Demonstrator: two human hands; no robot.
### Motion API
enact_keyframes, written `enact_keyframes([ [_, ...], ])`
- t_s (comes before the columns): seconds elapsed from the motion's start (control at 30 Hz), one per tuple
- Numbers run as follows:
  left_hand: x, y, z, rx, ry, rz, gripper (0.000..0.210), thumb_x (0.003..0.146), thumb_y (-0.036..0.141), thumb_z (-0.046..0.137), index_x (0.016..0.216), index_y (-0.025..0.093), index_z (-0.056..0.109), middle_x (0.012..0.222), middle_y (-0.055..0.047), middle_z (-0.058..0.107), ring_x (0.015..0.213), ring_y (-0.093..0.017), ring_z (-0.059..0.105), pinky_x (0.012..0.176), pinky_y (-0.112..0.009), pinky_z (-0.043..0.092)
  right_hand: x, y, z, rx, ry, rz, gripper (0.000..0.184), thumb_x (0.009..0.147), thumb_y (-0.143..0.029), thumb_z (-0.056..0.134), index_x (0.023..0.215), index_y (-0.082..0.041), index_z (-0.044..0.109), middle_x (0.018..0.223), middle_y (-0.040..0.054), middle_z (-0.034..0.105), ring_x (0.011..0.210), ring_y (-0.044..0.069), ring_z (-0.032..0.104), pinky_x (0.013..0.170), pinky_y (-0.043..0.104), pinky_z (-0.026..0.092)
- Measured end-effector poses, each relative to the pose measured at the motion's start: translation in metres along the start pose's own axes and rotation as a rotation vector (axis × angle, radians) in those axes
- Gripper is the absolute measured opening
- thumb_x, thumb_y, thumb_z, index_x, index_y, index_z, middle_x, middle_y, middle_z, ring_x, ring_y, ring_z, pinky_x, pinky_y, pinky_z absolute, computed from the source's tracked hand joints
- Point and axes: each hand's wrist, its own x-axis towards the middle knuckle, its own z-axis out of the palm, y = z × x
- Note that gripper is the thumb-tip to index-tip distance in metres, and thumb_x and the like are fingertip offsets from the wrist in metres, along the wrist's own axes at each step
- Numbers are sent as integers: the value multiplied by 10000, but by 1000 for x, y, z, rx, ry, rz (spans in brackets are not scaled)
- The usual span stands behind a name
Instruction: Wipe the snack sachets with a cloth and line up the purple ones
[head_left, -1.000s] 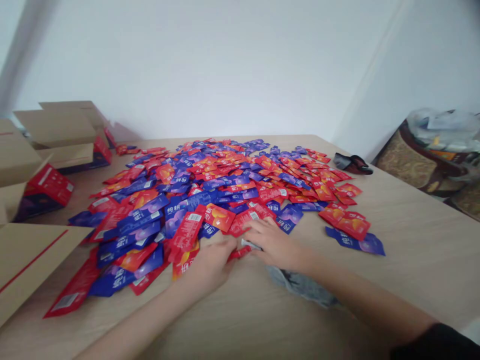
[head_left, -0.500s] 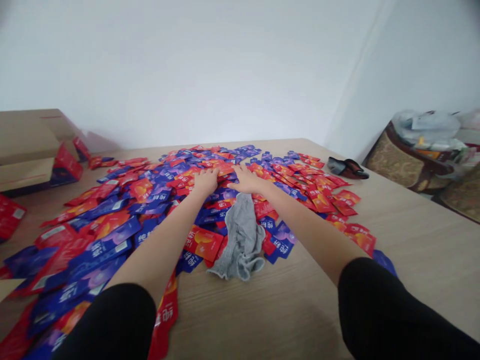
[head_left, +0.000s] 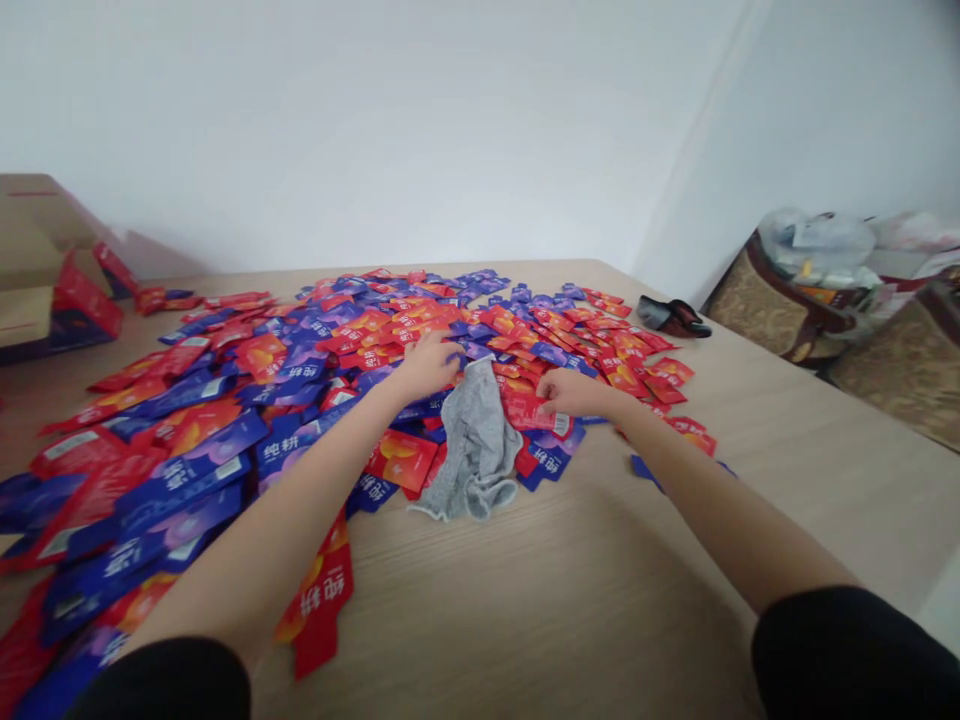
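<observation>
Red and blue printed packets [head_left: 300, 372] lie in a wide heap across the table. My right hand [head_left: 571, 392] is closed with its fingertips on a red packet [head_left: 534, 412] at the heap's near right side. Over the middle of the heap, my left hand [head_left: 431, 366] has its fingers curled in among the packets; what they grip, if anything, is hidden. Between my hands a crumpled grey knitted cloth [head_left: 476, 445], perhaps a glove, lies partly on packets and partly on bare tabletop.
An open cardboard box [head_left: 26, 315] stands at the far left, with a red-and-blue box [head_left: 84, 305] against it. A dark glossy object [head_left: 675, 316] rests near the table's right edge [head_left: 840, 400]. Beyond it, a patterned chair [head_left: 761, 300] bears plastic bags [head_left: 817, 245].
My right hand has drawn back and right, and now pinches a red packet. My left hand has shifted slightly and its fingers have curled. The view has shifted a little.
</observation>
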Motion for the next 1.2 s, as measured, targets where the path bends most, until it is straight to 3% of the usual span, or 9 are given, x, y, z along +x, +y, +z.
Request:
enact_keyframes([
  [0.17, -54, 47, -21, -419, 52, 279, 308, 902, 270, 469, 1098, 184, 689, 1220, -81, 639, 1142, -212, 592, 1031, -367, 435, -44, -2, -18, 19, 280, 99, 65, 836, -172, 510, 851, -181, 573, 831, 49, 645, 782, 179, 581, 669, 264, 393],
  [0.3, -107, 73, -28, -797, -14, 170, 417, 872, 431, 587, 1202, 178, 616, 1134, -83, 685, 948, -196, 662, 810, -314, 533, -89, -46, -18, 330, 436, -64, 53, 856, -251, 516, 853, -207, 486, 764, -1, 570, 705, 157, 543, 644, 273, 389],
  [0.4, -143, 85, -30, -910, -143, 45, 389, 852, 507, 606, 914, 134, 697, 832, -67, 726, 686, -160, 653, 607, -250, 504, -114, -94, -2, 533, 343, -173, 66, 879, -272, 499, 871, -219, 460, 756, -22, 550, 643, 129, 510, 590, 258, 369],
  [0.53, -176, 90, -35, -1019, -157, -28, 414, 879, 479, 575, 682, 134, 695, 656, -57, 710, 598, -134, 638, 606, -230, 500, -129, -131, 20, 781, 185, -188, 122, 912, -333, 496, 902, -226, 437, 697, -46, 549, 528, 99, 464, 493, 235, 339],
  [0.63, -191, 87, -36, -1103, -113, -92, 422, 864, 499, 596, 676, 131, 680, 621, -53, 702, 568, -130, 642, 593, -225, 510, -133, -140, 36, 1046, 46, -190, 263, 898, -437, 557, 1009, -227, 444, 737, -33, 602, 570, 114, 538, 500, 239, 416],
  [0.73, -204, 82, -34, -1107, -90, -174, 465, 853, 543, 603, 634, 135, 650, 550, -38, 667, 499, -117, 615, 532, -210, 491, -140, -147, 51, 1177, -80, -261, 435, 795, -434, 716, 1097, -206, 503, 917, 25, 666, 759, 148, 623, 646, 290, 519],
  [0.87, -221, 77, -32, -1171, -142, -205, 487, 868, 559, 576, 614, 146, 626, 532, -32, 651, 478, -115, 608, 507, -209, 490, -150, -160, 60, 1136, -64, -301, 325, 778, -413, 735, 947, -160, 621, 899, 44, 680, 772, 154, 627, 704, 309, 528],
  [1.03, -234, 76, -40, -1273, -312, -113, 394, 781, 521, 706, 745, 131, 669, 684, -56, 714, 568, -145, 662, 562, -244, 539, -155, -163, 57, 1209, -212, -258, 339, 759, -442, 742, 910, -158, 634, 836, 36, 675, 733, 152, 643, 660, 307, 559],
  [1.2, -238, 83, -42, -1064, -226, -173, 507, 820, 559, 632, 535, 142, 595, 429, -20, 582, 386, -93, 533, 429, -188, 406, -154, -162, 61, 1237, -232, -169, 336, 738, -440, 758, 858, -155, 628, 748, 18, 666, 678, 136, 645, 626, 288, 569],
])
